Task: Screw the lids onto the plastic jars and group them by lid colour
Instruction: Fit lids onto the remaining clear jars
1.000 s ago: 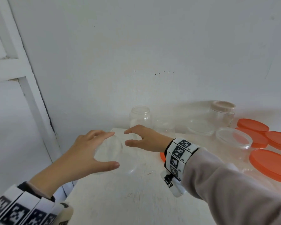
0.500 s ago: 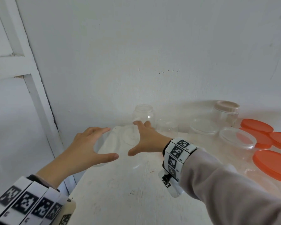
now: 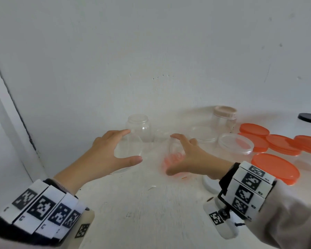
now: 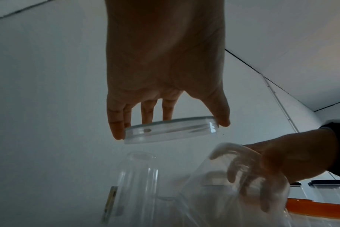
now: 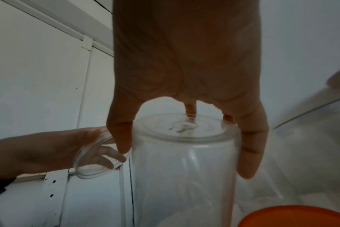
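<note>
My left hand (image 3: 115, 151) grips a clear round lid (image 3: 128, 150) by its rim between thumb and fingers; the left wrist view shows the same clear lid (image 4: 171, 130) edge-on. My right hand (image 3: 185, 157) holds a clear plastic jar (image 3: 174, 153), tilted, its mouth turned toward the lid. In the right wrist view my fingers wrap the clear jar (image 5: 184, 169) near its base. Lid and jar are a small gap apart above the white table (image 3: 142, 203).
A lidless clear jar (image 3: 138, 128) stands at the back by the wall. To the right are jars with clear lids (image 3: 235, 142), a beige-lidded jar (image 3: 224, 117), several orange-lidded jars (image 3: 275, 168) and a black lid (image 3: 310, 118). The table's left edge is close.
My right hand reached back to the clear jar, took hold of it and brought it forward, tilted toward the lid. The left hand kept holding the clear lid.
</note>
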A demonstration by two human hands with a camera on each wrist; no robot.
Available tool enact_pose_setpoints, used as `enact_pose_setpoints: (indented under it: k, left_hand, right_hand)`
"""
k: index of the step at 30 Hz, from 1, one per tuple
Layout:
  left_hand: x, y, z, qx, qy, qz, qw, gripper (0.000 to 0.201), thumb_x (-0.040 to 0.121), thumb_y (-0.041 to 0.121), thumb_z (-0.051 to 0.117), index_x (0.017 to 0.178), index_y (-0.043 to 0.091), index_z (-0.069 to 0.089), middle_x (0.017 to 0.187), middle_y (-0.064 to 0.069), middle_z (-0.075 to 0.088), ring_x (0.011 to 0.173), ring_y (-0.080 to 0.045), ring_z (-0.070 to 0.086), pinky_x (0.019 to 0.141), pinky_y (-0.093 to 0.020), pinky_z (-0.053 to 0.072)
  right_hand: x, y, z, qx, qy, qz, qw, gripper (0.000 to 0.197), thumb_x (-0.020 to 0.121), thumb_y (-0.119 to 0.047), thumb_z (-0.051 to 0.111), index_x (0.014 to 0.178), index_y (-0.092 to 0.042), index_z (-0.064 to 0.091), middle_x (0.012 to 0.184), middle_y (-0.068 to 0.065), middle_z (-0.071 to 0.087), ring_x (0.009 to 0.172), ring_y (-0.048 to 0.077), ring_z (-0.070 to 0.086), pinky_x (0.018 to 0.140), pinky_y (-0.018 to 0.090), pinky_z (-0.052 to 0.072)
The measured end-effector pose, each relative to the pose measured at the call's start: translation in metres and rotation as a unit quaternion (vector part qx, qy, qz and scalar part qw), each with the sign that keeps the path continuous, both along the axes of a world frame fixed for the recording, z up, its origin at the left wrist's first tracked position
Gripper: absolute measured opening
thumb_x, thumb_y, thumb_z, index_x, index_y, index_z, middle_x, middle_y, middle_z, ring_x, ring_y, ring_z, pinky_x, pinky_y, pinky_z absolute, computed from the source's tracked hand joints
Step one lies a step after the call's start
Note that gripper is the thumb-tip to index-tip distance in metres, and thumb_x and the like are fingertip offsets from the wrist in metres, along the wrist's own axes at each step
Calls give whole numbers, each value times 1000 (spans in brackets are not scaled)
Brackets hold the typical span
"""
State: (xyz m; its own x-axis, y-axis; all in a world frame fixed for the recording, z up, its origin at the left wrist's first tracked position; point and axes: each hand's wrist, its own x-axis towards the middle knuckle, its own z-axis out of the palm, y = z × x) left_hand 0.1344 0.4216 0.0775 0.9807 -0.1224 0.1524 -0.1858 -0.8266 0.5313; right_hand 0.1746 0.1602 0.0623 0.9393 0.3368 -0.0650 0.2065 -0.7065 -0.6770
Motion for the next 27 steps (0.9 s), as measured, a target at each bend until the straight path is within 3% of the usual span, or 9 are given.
enact_pose_setpoints:
  k: [4, 6, 8, 12, 15, 18, 20, 24, 27]
  left_hand:
    - [9, -16, 0, -1, 11, -15, 1000, 107, 50, 88, 49, 145, 47, 23, 149, 21, 25, 138, -11, 26, 111, -37, 29]
    - [12, -24, -1, -10, 17, -17, 1000, 107, 50, 88, 49, 145, 46, 23, 150, 20, 25, 139, -12, 28, 111, -37, 30]
    - [14, -30, -2, -18, 21, -17, 999, 106, 52, 86, 48, 146, 45, 23, 151, 19, 25, 138, -11, 29, 109, -33, 30]
    - [19, -41, -4, -30, 26, -29, 999, 103, 57, 83, 45, 148, 40, 22, 153, 17, 24, 138, -9, 29, 101, -25, 27]
    - [23, -46, -5, -34, 30, -32, 998, 104, 57, 83, 43, 148, 38, 22, 153, 15, 25, 137, -9, 30, 99, -24, 27]
    - [26, -51, -4, -37, 29, -38, 998, 103, 58, 83, 43, 148, 37, 22, 153, 15, 26, 135, -8, 32, 97, -24, 27]
    - [27, -54, -3, -43, 28, -43, 998, 100, 61, 82, 44, 148, 37, 23, 153, 16, 26, 135, -7, 31, 97, -23, 27]
    - [27, -62, -1, -57, 39, -51, 996, 100, 62, 82, 43, 148, 38, 22, 154, 17, 22, 139, -8, 27, 99, -24, 26]
    - [26, -68, -1, -63, 47, -59, 995, 99, 61, 83, 42, 148, 39, 23, 154, 20, 22, 139, -6, 27, 99, -24, 26]
  right_hand:
    - [-9, -25, -2, 38, 19, -35, 998, 99, 54, -50, 85, 132, -38, 25, 118, -5, 38, 102, 11, 47, 76, 22, 41]
    - [-11, -33, -4, 54, 25, -71, 996, 97, 58, -48, 87, 132, -24, 30, 117, -5, 42, 104, 10, 48, 81, 24, 42]
    - [-12, -40, -7, 74, 48, -95, 992, 92, 60, -41, 88, 130, -19, 34, 119, -2, 42, 106, 13, 47, 87, 28, 43]
    - [-19, -49, -9, 117, 108, -100, 982, 89, 59, -37, 87, 131, -31, 35, 121, 0, 45, 111, 18, 50, 90, 35, 48]
    - [-22, -54, -10, 143, 123, -113, 975, 77, 56, -46, 81, 121, -23, 46, 117, 1, 53, 110, 16, 54, 98, 40, 48]
    - [-24, -59, -13, 170, 148, -125, 966, 70, 62, -40, 83, 116, -11, 49, 111, 6, 56, 99, 18, 57, 100, 44, 48]
    - [-26, -61, -15, 175, 175, -122, 961, 74, 57, -37, 85, 116, -11, 48, 109, 7, 56, 93, 16, 55, 99, 41, 49]
    - [-29, -60, -18, 168, 228, -89, 955, 68, 66, -20, 85, 121, -17, 45, 120, 6, 55, 111, 17, 55, 102, 33, 45]
    - [-32, -56, -22, 125, 219, -54, 966, 49, 67, -28, 83, 106, -30, 52, 111, -3, 57, 110, 11, 55, 102, 29, 44]
